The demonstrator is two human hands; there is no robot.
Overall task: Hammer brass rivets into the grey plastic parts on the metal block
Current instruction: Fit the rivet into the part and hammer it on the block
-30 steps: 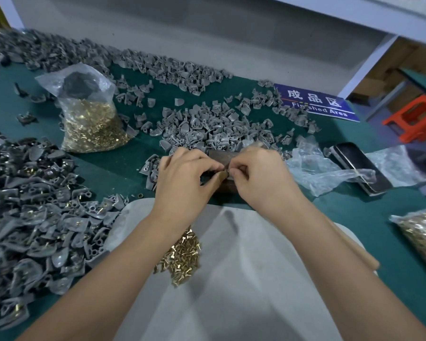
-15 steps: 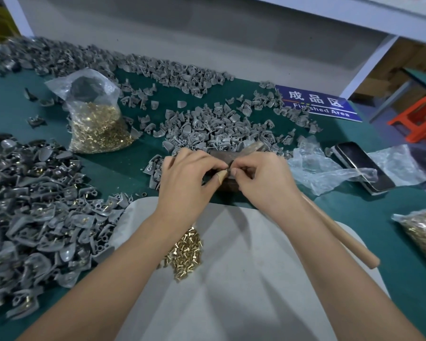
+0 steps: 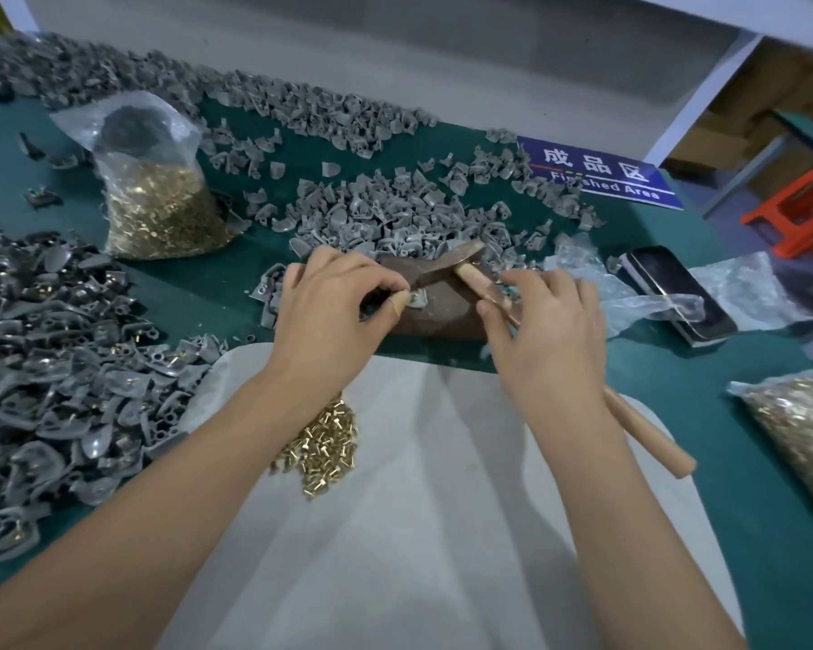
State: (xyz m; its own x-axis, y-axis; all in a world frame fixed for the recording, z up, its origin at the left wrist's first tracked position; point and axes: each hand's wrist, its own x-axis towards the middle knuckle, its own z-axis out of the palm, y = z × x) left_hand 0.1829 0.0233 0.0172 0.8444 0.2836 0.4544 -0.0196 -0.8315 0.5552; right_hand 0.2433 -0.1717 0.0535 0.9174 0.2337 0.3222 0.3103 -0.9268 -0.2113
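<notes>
A brown metal block [image 3: 435, 316] lies on the green table in front of me. My left hand [image 3: 329, 312] pinches a small grey plastic part [image 3: 417, 300] on the block's top, thumb taped at the tip. My right hand [image 3: 545, 330] grips the wooden handle of a hammer [image 3: 644, 433] near its head; the hammer head [image 3: 447, 267] rests low over the block, beside the part. The handle's end sticks out behind my wrist. A loose pile of brass rivets [image 3: 327, 450] lies on the white cloth under my left forearm.
Grey plastic parts are heaped behind the block [image 3: 395, 218] and at the left [image 3: 57, 368]. A plastic bag of rivets [image 3: 156, 199] stands at the back left, another bag [image 3: 799, 433] at the right edge. A phone [image 3: 677, 293] and crumpled plastic lie right of the block.
My right hand has drawn back to the right from the part and now holds the hammer handle. The hammer head has come into view over the block. My left hand still holds the part.
</notes>
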